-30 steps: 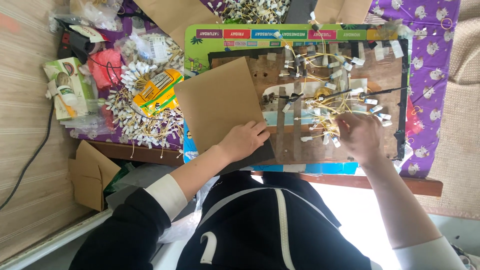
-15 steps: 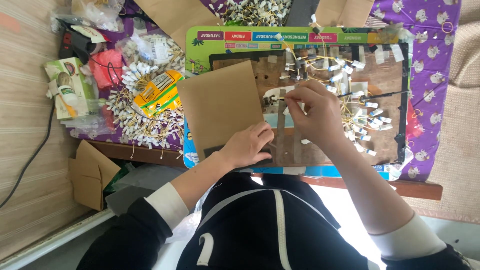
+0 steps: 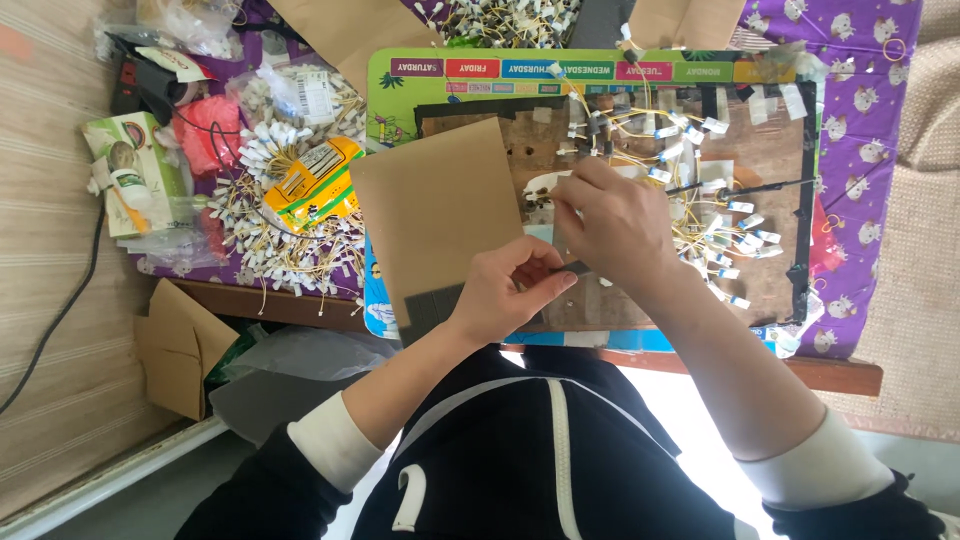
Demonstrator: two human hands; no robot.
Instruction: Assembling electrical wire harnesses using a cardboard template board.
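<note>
Head view: left hand (image 3: 510,290) pinches the lower right edge of a flat tan cardboard sheet (image 3: 435,215) lying on the brown work board (image 3: 770,160). Right hand (image 3: 610,215), fingers curled, pinches something small just beside it; item unclear. Yellow-wired white tags (image 3: 720,225) lie scattered near.

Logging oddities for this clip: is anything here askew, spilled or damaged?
The brown card under the left hand lies tilted on the worn work board. Yellow wire ties with white tags lie scattered over the board beside the right hand, and more are heaped at left. Nothing looks broken.
</note>
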